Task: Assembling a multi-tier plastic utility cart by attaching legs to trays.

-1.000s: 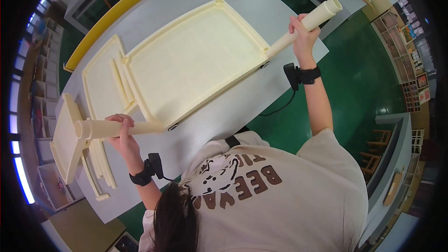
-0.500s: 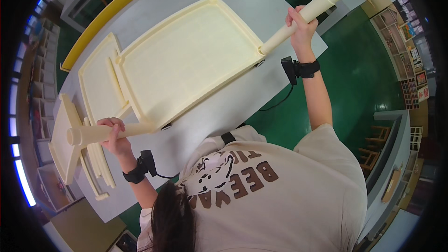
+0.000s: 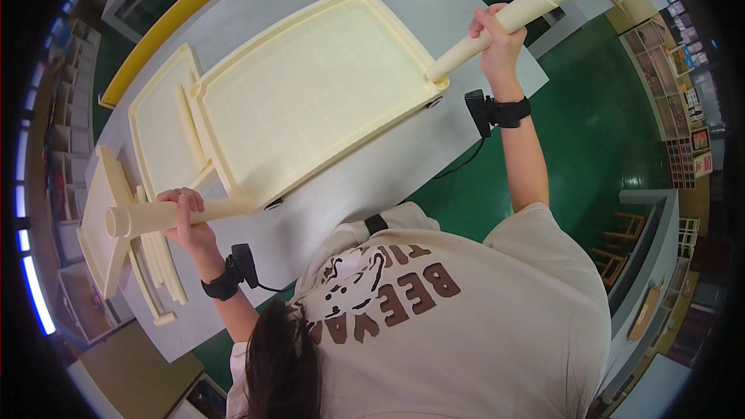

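A large cream plastic tray [image 3: 310, 93] with a raised rim lies on the grey table. At its near left corner a cream plastic tube [image 3: 140, 219] points left, and my left hand [image 3: 188, 217] is wrapped round it. A second cream tube [image 3: 512, 19] slants up and outward from the right corner, with my right hand [image 3: 500, 43] closed about its middle. The inner ends of both tubes meet the tray's corners. Small dark wheels [image 3: 434, 102] show along the tray's near edge.
More cream trays [image 3: 163, 124] and several thin rods [image 3: 159, 264] lie at the table's left. A yellow chair back [image 3: 171, 19] stands beyond the grey table [image 3: 334, 202]. Shelves [image 3: 660, 62] line the right side above a green floor [image 3: 578, 132].
The view has shifted slightly. Both hands keep their hold on the tubes, and the tubes still meet the tray's corners.
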The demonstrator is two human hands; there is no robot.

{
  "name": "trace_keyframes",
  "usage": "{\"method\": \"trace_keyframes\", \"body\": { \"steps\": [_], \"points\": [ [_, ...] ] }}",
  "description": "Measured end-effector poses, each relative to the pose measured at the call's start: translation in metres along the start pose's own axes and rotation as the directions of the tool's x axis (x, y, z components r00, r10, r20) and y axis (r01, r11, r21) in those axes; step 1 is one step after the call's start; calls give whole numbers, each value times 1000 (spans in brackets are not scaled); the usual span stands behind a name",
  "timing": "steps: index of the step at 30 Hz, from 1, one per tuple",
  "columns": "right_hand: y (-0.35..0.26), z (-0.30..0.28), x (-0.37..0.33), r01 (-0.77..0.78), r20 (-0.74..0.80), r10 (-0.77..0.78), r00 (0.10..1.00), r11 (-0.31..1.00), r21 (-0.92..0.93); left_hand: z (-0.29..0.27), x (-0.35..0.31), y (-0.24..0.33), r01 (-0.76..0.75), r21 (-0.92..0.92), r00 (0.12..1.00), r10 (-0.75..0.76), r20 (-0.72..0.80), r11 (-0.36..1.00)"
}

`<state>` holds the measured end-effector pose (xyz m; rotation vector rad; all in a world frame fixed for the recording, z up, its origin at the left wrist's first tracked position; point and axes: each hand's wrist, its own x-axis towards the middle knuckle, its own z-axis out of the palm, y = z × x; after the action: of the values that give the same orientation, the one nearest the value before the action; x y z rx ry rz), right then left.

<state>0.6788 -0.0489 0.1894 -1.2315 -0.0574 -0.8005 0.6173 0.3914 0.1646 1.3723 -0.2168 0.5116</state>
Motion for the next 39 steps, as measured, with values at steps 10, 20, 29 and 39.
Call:
{"method": "trace_keyframes", "body": {
  "steps": [10,20,29,39],
  "points": [
    [-9,-34,-9,-111,171,102,980,993,45,4,-2,1,28,38,998,-25,-57,999],
    [-6,-12,-10,-88,228,107,968,992,-89,3,-3,-1,53,42,996,-49,-78,998],
    [7,9,9,-128,225,162,961,980,-155,2,-5,-3,36,49,997,-32,-73,998],
    [15,1,14,-111,219,131,967,989,-102,2,-6,-5,18,65,997,-14,-72,998]
  ]
}}
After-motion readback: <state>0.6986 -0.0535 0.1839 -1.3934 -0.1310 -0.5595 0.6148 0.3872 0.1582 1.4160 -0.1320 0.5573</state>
